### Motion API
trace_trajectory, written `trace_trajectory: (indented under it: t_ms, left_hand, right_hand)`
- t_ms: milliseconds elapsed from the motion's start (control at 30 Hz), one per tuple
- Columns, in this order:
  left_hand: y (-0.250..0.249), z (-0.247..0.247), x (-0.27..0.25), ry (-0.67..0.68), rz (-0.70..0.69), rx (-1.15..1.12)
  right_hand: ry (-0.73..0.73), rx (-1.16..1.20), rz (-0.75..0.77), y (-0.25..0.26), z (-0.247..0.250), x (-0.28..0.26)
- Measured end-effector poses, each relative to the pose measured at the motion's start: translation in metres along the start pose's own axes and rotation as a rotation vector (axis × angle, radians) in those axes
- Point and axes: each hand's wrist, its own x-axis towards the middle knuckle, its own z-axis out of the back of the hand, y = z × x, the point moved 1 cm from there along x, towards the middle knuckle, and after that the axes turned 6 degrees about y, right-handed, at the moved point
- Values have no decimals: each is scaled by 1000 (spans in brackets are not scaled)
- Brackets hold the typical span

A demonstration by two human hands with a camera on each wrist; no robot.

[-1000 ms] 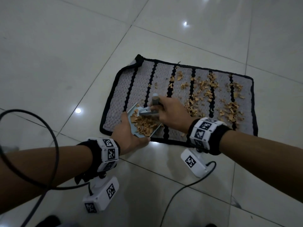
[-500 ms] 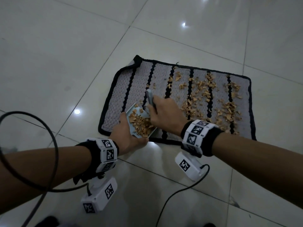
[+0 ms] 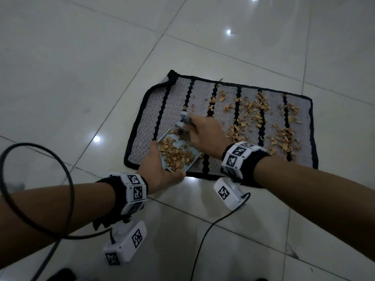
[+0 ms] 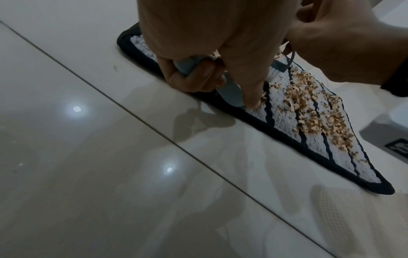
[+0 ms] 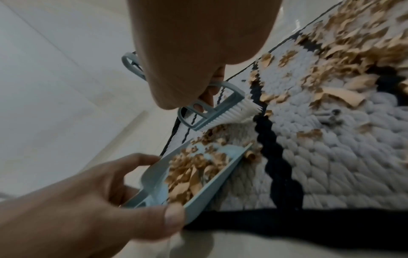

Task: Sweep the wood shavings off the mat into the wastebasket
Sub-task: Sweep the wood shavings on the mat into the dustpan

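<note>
Mid-sweep: right hand [image 3: 205, 136] curled round brush [image 5: 217, 111], pushing wood shavings [image 3: 284, 136] into dustpan [image 3: 178, 153], gripped by left hand [image 3: 160, 169] at mat [image 3: 146, 110] near-left edge. Most shavings still on right half. Next: reach further right. Wastebasket not in view.

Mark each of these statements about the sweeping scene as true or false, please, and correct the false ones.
1. The left hand holds a dustpan that already has wood shavings in it. True.
2. The right hand holds a small brush with white bristles. True.
3. The mat is free of shavings. False: many shavings lie on its right part.
4. The dustpan rests on the bare floor, away from the mat. False: it sits on the mat, at its near edge.
5. The wastebasket stands beside the mat. False: no wastebasket shows in any view.
</note>
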Motion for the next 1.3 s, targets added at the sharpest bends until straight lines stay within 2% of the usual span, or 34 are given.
trace_trajectory:
  t_ms: [167,233,467,600,733,967,1100,1300]
  left_hand:
    - [1,0,-1,10,-20,-60]
    - [2,0,-2,3,-10,-70]
    - [4,1,-3,-19,14,-105]
    - [6,8,-1,11,16,-113]
    - [7,13,1,44,9,-86]
    - [4,14,2,20,-7,-69]
    - [5,12,3,10,-13,-35]
    - [5,8,1,-5,-10,-42]
  right_hand:
    - [137,53,107,12,-1,-21]
    - [114,97,65,11,9,-21]
    - [-154,73,-112,-29,47,32]
    - [-133,28,-154,-43,47,65]
    - [-46,-24,-177,-45,26,78]
    - [7,19,-108,-16,-4,24]
    - [38,95,-38,4,-8,-5]
    - [74,174,-33,19,-2,-20]
